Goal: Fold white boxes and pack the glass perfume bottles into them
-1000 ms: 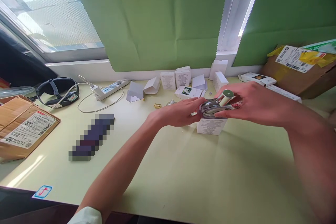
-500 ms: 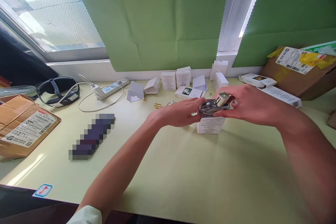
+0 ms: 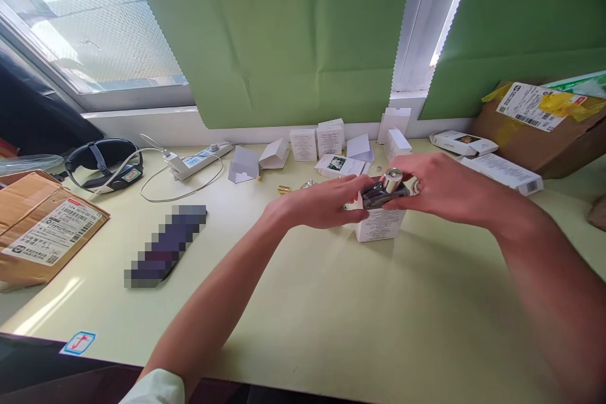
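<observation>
A dark glass perfume bottle (image 3: pixel 372 197) with a silver top (image 3: pixel 392 180) stands nearly upright at the mouth of a small white box (image 3: pixel 380 226), its lower part hidden inside. My right hand (image 3: pixel 440 188) is closed on the bottle's right side, thumb in front and fingers behind. At the left, my left hand (image 3: pixel 324 202) grips the box's upper edge, its fingertips close against the bottle. The box stands on the table, printed side toward me.
Behind the hands lie a gold cap (image 3: pixel 284 190), a flower-picture box (image 3: pixel 341 165) and several white cartons. A power strip (image 3: pixel 201 161), headset (image 3: pixel 105 164) and blurred dark slab (image 3: pixel 165 249) are left. Cardboard boxes stand at left (image 3: pixel 52 227) and right (image 3: pixel 540 132).
The bottle has sunk slightly into the white box and its silver top has tipped from a slant to nearly upright. My right hand moved a little with it; my left stays at the box.
</observation>
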A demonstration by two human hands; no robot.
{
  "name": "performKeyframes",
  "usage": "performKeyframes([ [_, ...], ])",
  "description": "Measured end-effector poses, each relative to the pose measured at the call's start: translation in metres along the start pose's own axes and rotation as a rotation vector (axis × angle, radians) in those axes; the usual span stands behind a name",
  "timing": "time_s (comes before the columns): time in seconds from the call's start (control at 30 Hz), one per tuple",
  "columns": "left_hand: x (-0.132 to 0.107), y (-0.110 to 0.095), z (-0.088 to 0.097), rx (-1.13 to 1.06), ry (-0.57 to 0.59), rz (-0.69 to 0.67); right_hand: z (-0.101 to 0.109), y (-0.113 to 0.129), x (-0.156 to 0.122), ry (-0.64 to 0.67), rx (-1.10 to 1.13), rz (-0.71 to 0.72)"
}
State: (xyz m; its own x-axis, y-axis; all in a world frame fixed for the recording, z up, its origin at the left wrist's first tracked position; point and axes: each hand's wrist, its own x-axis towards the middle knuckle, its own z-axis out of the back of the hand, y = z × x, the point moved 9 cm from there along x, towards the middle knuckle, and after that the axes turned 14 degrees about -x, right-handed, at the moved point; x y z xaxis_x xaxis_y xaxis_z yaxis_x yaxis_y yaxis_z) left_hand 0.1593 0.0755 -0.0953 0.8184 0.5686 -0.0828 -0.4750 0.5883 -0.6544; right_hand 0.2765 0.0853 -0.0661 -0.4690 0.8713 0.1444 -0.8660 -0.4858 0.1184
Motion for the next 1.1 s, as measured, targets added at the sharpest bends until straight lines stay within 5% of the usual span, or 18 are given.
performKeyframes([
  [0.37,0.007,-0.001,0.003,0.063,-0.155,0.008,-0.014,-0.010,0.006,0.060,0.009,-0.033],
  [0.6,0.010,0.001,-0.001,0.086,-0.135,-0.032,-0.017,0.002,0.000,0.150,0.062,0.021],
  [1.1,0.012,0.001,-0.002,0.005,-0.147,0.016,0.000,0.016,-0.003,0.045,0.079,-0.017],
])
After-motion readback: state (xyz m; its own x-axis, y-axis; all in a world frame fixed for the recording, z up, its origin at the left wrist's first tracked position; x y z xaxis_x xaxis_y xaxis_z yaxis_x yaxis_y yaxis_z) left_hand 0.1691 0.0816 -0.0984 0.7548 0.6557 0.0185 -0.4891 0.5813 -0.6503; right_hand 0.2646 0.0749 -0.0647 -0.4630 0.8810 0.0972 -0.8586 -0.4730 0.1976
